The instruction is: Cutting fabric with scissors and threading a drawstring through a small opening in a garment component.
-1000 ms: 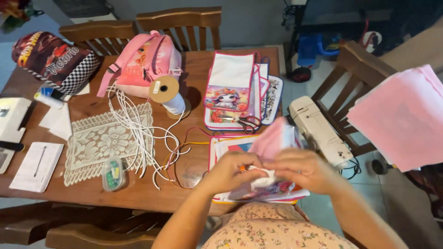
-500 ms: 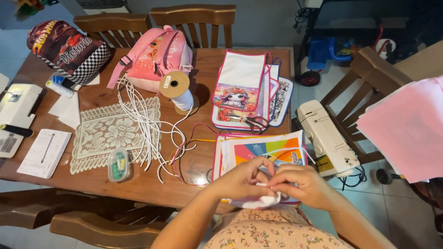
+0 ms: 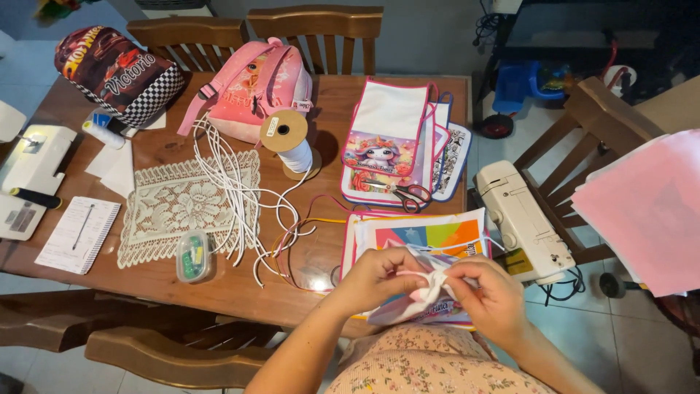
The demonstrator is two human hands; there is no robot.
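Observation:
Both my hands meet at the near edge of the wooden table [image 3: 240, 288], pinching a small bunched piece of pink and white fabric [image 3: 432, 290]. My left hand [image 3: 379, 277] grips its left side and my right hand [image 3: 490, 298] grips its right side. Under the hands lies a colourful printed fabric panel [image 3: 430, 235]. Farther back a stack of printed fabric pouches [image 3: 390, 142] carries red-handled scissors [image 3: 408, 193]. White cords [image 3: 233, 197] and a spool of white cord [image 3: 288, 142] lie left of these.
A white sewing machine [image 3: 521, 219] rests on a chair to the right, next to pink cloth [image 3: 645, 208]. A pink backpack [image 3: 255, 87], a dark checkered backpack [image 3: 117, 73], a lace mat [image 3: 186, 204], a small plastic box [image 3: 193, 255], a notepad [image 3: 79, 233] and a second white machine [image 3: 29, 175] fill the table.
The pink fabric that stood up between my hands is now bunched small and low between my fingers. The view has shifted so the table sits farther right.

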